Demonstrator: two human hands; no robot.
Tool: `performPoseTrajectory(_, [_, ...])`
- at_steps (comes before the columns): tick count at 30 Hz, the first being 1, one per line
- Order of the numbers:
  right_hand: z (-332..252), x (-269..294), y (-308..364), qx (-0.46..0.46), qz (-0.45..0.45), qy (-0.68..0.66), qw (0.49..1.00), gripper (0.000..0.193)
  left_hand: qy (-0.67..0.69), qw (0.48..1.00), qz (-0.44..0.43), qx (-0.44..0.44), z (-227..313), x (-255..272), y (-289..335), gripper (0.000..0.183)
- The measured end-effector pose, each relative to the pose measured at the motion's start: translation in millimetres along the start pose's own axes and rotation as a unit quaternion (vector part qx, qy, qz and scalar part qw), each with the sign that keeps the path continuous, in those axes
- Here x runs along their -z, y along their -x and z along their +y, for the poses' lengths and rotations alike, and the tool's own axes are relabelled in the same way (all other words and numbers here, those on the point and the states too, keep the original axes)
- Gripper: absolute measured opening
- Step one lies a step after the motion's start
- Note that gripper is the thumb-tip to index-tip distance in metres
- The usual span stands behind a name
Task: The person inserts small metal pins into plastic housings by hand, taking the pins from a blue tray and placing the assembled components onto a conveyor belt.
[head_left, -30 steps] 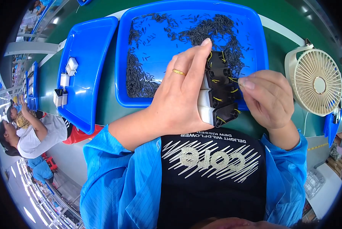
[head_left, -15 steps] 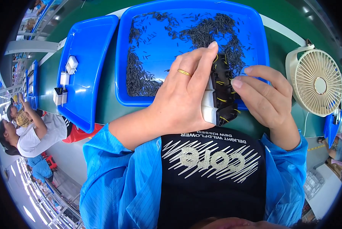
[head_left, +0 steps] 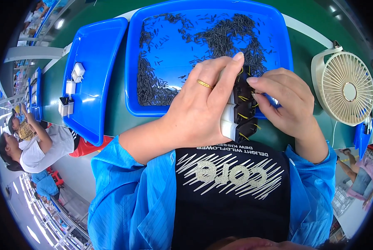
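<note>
My left hand [head_left: 199, 100] is wrapped round a row of white blocks [head_left: 229, 121] with black ends facing right. Short yellow wires [head_left: 244, 136] stick out of the black ends [head_left: 245, 110]. My right hand [head_left: 289, 102] is at the right side of the row, its thumb and forefinger drawn close together at one of the wires. What lies between those fingertips is too small to make out. Beyond my hands sits a large blue tray [head_left: 133, 83] with many short, thin black tube-like pieces [head_left: 153, 85] strewn in it.
Left of the large tray, a second blue tray [head_left: 97, 62] holds several small white blocks [head_left: 70, 87]. A cream round fan [head_left: 349, 89] stands at the right on the green table [head_left: 305, 121]. Other people [head_left: 36, 146] are at the far left, and another person [head_left: 363, 175] at the far right.
The row of blocks has tilted slightly and shifted a little right with my left hand. My right thumb and forefinger have shifted along the black ends. The person at far right has moved more into view.
</note>
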State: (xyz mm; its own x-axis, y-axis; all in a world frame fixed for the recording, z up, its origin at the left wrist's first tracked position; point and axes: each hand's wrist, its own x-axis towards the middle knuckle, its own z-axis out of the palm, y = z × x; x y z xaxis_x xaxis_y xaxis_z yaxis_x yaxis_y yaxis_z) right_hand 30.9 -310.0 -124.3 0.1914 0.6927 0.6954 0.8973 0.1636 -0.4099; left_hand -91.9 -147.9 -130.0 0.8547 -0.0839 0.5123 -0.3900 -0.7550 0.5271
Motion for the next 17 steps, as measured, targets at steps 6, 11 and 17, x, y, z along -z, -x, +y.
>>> performPoseTrajectory(6, [-3.7, 1.3, 1.2, -0.061, -0.006, -0.016, 0.998, 0.037, 0.004, 1.0, -0.002, 0.009, -0.6, 1.0, 0.6, 0.102])
performPoseTrajectory(11, [-5.1, 5.5, 1.9, -0.134, -0.009, -0.056, 0.989, 0.033, 0.01, 1.0, -0.007, 0.027, -0.3, 4.5, 1.2, 0.103])
performPoseTrajectory(17, [-3.8, 10.7, 1.4, -0.145, -0.034, -0.066, 0.987, 0.033, 0.012, 1.0, -0.01, 0.027, -0.2, 6.3, 1.2, 0.105])
